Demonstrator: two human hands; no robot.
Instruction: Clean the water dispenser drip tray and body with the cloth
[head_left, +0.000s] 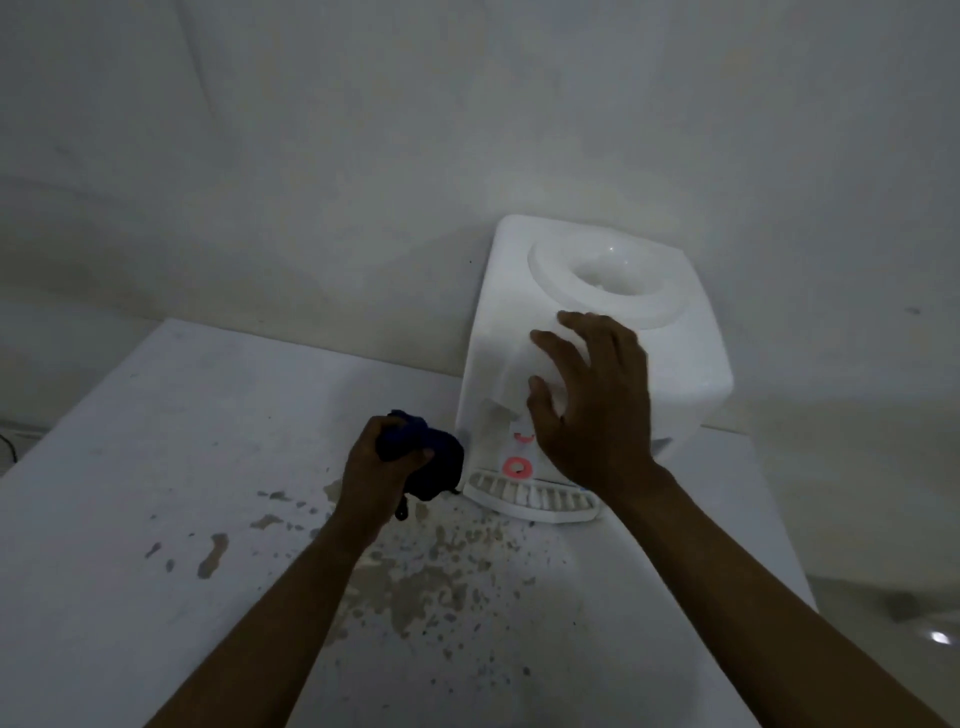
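Note:
A white water dispenser (685, 358) stands on the white table (156, 467) against the wall, its bottle socket bare on top. Its slotted drip tray (524, 501) juts out at the front bottom, under a pink tap (516, 466). My left hand (379, 467) grips a bunched dark blue cloth (441, 462) just left of the dispenser's lower corner, close to the tray. My right hand (592, 400) hovers with spread fingers over the dispenser's front face, hiding part of the taps. I cannot tell whether it touches the body.
The table top in front of the dispenser carries brown-grey stains and wet spots (431, 587). The table's right edge (779, 519) runs close beside the dispenser. A pale wall (363, 156) rises right behind it. A dark cable (8, 447) shows at the far left.

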